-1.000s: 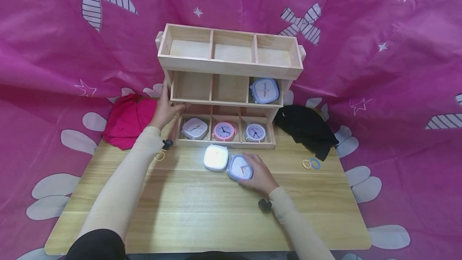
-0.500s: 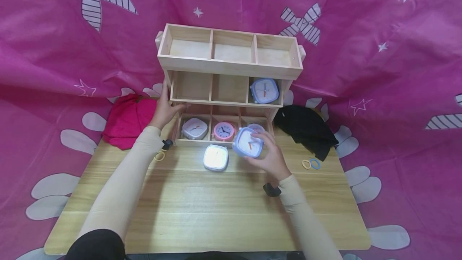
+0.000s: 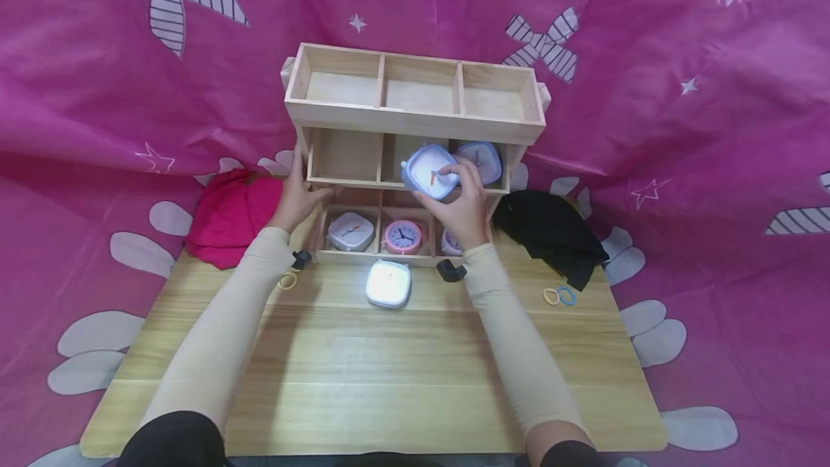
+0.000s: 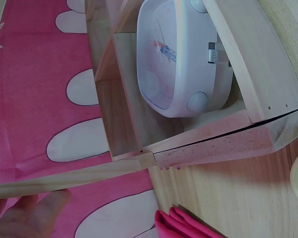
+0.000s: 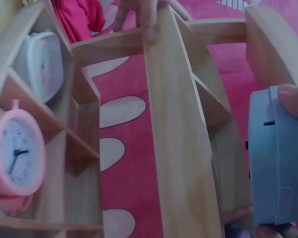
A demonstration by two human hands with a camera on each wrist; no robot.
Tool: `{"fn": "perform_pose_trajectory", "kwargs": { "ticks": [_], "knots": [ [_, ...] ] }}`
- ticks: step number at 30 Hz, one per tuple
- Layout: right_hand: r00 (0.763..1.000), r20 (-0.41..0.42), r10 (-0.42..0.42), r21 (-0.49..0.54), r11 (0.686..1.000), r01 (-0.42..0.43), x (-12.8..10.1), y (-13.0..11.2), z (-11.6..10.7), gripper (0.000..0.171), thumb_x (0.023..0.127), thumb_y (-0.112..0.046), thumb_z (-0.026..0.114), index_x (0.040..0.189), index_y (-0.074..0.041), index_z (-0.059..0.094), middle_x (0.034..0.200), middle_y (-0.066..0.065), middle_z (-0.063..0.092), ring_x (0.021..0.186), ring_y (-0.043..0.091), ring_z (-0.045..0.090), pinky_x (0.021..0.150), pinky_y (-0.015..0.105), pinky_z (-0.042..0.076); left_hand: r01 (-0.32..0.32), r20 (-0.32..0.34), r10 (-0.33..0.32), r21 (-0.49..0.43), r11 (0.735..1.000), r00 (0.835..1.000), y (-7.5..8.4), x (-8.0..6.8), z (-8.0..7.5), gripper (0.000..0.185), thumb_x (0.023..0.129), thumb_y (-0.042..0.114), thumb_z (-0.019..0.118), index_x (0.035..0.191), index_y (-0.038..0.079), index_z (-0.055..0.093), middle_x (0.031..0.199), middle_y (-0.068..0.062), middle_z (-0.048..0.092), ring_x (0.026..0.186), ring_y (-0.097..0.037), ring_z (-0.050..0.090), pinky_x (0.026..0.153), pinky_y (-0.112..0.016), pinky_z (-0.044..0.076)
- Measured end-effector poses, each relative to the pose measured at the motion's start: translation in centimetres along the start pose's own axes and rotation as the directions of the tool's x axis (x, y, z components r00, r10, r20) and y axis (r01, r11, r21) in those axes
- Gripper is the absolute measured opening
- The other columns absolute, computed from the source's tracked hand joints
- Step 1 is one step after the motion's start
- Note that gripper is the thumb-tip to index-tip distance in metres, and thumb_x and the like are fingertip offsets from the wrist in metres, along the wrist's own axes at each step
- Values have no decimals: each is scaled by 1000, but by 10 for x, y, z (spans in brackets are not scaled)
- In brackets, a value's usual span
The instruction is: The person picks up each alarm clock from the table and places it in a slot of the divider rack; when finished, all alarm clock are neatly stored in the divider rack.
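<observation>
My right hand holds a blue square alarm clock by its edges, in front of the middle tier of a wooden three-tier organizer. In the right wrist view the clock's blue side faces the camera, near the tier's front board. My left hand grips the left end of the middle tier, thumb below its front board. Another blue clock sits in that tier's right compartment, partly covered. The bottom tier holds a white clock, a round pink clock and a mostly hidden lilac clock.
A white square clock lies on the wooden table before the organizer. Red cloth is at left, black cloth at right. Small rings lie near the black cloth, with a yellow ring at left.
The right hand has lifted the blue clock off the table, up and away from me, to the middle tier's front. My left hand has stayed on the organizer.
</observation>
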State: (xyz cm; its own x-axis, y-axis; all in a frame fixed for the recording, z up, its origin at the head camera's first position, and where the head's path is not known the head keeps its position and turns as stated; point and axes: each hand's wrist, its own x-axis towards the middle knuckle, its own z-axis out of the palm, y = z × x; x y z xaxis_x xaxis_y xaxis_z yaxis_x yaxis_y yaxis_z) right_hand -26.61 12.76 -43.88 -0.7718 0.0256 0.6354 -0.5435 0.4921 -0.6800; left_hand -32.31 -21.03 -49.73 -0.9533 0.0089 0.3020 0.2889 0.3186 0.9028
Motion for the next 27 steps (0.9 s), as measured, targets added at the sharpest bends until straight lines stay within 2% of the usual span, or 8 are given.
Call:
{"fn": "perform_pose_trajectory", "kwargs": {
  "ticks": [3, 8, 12, 18, 22, 27],
  "knots": [
    [1000, -5, 17, -19, 1000, -17, 16, 0, 13, 52, 71, -26, 100, 104, -4, 68, 136, 18, 65, 134, 34, 58, 118, 46, 48, -1, 0, 1, -2, 1000, 1000, 0, 1, 0, 128, 86, -2, 86, 173, 31, -1, 175, -19, 26, 159, -38, 33, 130, -57, 34],
    [998, 8, 64, -92, 994, -63, 30, 1, 29, 47, 71, -29, 100, 96, -6, 67, 138, 17, 65, 136, 34, 57, 119, 48, 45, 10, 2, -10, 2, 1000, 1000, 1, 0, -1, 128, 86, -3, 85, 173, 30, -2, 175, -20, 26, 158, -39, 35, 129, -57, 36],
    [999, 13, 51, -168, 985, -48, 38, 1, 40, 46, 71, -33, 99, 92, -7, 67, 138, 15, 65, 133, 35, 59, 116, 51, 46, 13, -1, -13, 18, 1000, 1000, 1, 0, -1, 128, 86, -1, 86, 173, 32, -1, 175, -18, 27, 158, -39, 36, 128, -57, 37],
    [998, 46, 47, -351, 936, -28, 44, 2, 56, 45, 73, -41, 96, 91, -11, 67, 132, 10, 64, 126, 34, 62, 116, 54, 41, 18, -2, -18, 12, 1000, 1000, -1, -1, 0, 128, 86, 1, 87, 173, 34, -1, 176, -17, 26, 159, -37, 34, 130, -56, 35],
    [996, 73, 52, -409, 912, -18, 43, 3, 63, 43, 76, -41, 94, 89, -11, 67, 141, 12, 60, 133, 37, 57, 120, 57, 37, 24, 3, -24, -1, 1000, 1000, -2, -2, 0, 128, 86, -2, 85, 173, 33, -2, 176, -18, 26, 159, -37, 34, 130, -57, 35],
    [996, 80, 44, -430, 903, -5, 40, 5, 68, 41, 76, -39, 94, 88, -10, 68, 149, 15, 59, 140, 40, 55, 122, 59, 37, 15, 12, -15, -26, 1000, 1000, -1, 0, -1, 128, 87, -4, 84, 172, 38, -1, 178, -12, 21, 161, -34, 31, 131, -57, 33]
  ]
}}
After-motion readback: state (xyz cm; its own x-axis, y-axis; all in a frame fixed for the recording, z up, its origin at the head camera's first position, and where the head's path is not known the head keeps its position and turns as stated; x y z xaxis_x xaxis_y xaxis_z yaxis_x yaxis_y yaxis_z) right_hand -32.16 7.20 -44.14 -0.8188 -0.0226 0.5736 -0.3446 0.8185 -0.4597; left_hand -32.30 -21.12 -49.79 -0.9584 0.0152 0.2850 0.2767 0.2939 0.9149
